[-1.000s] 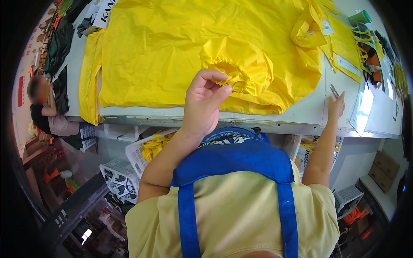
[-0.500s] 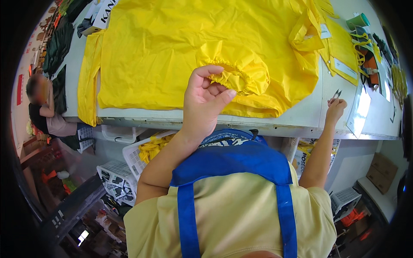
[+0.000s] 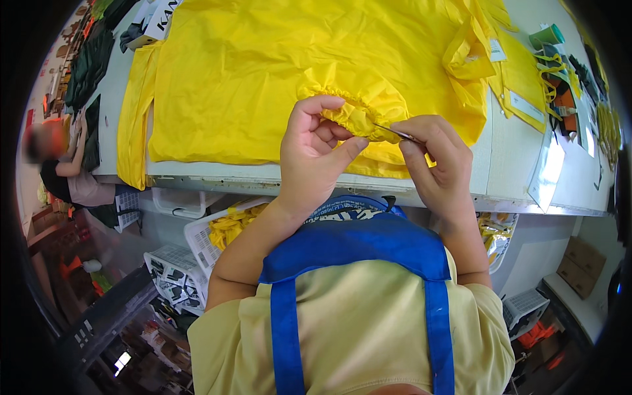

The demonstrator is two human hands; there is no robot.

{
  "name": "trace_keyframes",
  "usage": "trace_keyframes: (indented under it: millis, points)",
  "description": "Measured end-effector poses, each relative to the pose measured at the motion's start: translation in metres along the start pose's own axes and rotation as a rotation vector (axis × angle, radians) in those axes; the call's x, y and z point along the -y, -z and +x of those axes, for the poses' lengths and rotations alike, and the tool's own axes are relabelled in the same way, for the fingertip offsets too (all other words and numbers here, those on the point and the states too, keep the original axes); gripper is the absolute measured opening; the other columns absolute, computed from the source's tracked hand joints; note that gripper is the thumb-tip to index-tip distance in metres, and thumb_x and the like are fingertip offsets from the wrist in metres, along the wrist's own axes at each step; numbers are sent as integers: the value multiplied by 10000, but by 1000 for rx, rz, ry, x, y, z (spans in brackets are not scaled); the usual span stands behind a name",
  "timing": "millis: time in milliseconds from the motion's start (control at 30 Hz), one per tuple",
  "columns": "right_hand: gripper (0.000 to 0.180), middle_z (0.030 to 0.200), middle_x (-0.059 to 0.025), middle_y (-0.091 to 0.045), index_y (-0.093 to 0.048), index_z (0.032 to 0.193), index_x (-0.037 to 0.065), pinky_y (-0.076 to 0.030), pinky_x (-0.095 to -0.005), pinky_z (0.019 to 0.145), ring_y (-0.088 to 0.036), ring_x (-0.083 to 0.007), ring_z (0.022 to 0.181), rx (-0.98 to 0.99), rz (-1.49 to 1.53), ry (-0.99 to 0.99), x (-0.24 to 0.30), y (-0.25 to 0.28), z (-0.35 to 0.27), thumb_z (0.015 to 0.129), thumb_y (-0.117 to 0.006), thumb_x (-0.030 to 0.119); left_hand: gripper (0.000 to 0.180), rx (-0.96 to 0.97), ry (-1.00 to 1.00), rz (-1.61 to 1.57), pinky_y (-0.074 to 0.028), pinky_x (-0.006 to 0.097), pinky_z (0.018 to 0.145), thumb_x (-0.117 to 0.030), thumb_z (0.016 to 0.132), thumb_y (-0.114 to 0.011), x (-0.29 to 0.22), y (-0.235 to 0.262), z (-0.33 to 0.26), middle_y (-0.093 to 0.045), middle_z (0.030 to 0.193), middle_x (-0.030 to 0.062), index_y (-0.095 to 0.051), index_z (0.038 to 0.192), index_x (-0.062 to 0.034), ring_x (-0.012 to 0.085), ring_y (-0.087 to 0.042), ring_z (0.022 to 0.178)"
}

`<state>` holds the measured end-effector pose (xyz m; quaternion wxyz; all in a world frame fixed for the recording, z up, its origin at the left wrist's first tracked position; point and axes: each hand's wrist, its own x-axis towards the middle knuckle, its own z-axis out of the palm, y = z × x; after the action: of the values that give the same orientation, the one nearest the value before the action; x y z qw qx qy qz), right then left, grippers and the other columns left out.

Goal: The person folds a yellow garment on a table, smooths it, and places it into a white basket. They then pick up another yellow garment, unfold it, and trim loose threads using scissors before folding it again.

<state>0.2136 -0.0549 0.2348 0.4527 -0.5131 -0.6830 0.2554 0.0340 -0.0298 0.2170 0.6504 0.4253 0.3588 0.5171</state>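
Observation:
A large yellow garment of thin, shiny cloth lies spread on the white table. Its gathered elastic cuff faces me near the table's front edge. My left hand pinches the left side of that cuff, fingers curled into the opening. In my right hand are small pointed thread snips, their tips against the cuff's near right edge. Whether the blades are apart is too small to tell.
On the worktable, flat yellow pieces and a green cup-like roll lie right. A white box stands far left. Under the table is a white basket with yellow cloth. Another person works at left.
My right hand has come in from the table's right side to the cuff, bringing the snips. The left hand keeps its pinch on the cuff, almost unmoved.

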Motion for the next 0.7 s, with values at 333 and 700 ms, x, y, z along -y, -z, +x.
trace_keyframes:
  millis: [333,700]
  points:
    - [342,819,-80,-566,-656,1042,63,-450,-348,652,-548,-246,745,65,-366,65,9,-4,-1,734,-724,195,499,10,-37,117,-489,246,815,127,747,-652,-2,4,-6,-508,1045,81,-433,1168,-25,125,-555,906]
    - [359,806,-59,-567,-670,1023,79,-436,-333,636,-534,-230,727,-11,-331,114,6,-9,-5,702,-742,222,489,27,17,83,-490,236,801,138,746,-637,-4,1,-7,-515,1032,74,-441,1169,-10,115,-561,890]
